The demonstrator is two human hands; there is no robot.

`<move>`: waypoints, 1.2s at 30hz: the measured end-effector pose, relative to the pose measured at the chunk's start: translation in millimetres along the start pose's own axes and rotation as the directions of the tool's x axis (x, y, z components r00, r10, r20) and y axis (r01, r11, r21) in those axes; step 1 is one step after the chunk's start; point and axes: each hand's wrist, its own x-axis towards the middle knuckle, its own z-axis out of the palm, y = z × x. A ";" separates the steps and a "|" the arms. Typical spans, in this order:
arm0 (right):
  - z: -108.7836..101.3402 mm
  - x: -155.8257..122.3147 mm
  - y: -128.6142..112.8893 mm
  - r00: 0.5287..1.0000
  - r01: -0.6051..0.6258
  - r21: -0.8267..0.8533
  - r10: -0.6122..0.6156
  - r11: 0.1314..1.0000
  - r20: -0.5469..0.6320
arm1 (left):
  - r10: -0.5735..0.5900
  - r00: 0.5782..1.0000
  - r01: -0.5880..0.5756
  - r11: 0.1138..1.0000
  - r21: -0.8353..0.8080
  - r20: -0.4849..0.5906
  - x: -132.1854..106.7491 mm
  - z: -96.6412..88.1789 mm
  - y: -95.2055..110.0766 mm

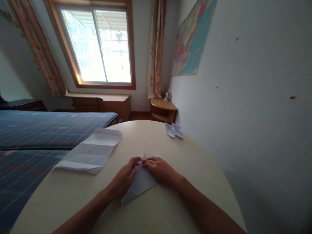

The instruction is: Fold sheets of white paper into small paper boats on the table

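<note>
A folded sheet of white paper (140, 185), roughly triangular, lies on the round cream table (195, 172) with its narrow tip pointing away from me. Along its left edge, my left hand (127, 175) grips the paper, fingertips close to the tip. My right hand (159, 169) is laid over the right side, its fingers closed on the paper just below the tip. The fingertips of both hands nearly meet there. Part of the paper's right side is hidden under my right hand.
Creased white sheets (91, 152) lie at the table's left edge, beside a blue plaid mattress (48, 130). Two folded paper pieces (173, 130) rest near the far right edge. The white wall (255, 130) rises close on the right; a wooden corner shelf (163, 104) stands beyond.
</note>
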 end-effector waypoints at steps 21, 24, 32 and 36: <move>-24.1 -12.5 3.0 0.997 0.011 0.194 -0.027 0.981 0.078 | 0.204 0.967 -0.256 0.813 0.524 0.156 -6.4 3.3 8.3; -25.7 -13.0 5.1 0.998 -0.064 0.107 0.061 0.992 0.026 | 0.221 0.958 -0.285 0.771 0.569 0.181 -9.1 3.1 6.5; -9.4 -13.2 13.5 1.000 -0.022 0.177 0.024 0.984 -0.011 | 0.254 0.953 -0.304 0.759 0.576 0.168 -10.3 1.2 8.6; -8.9 -14.0 15.7 0.999 -0.042 0.159 0.044 0.986 -0.008 | 0.217 0.965 -0.262 0.776 0.573 0.146 -17.2 3.8 23.5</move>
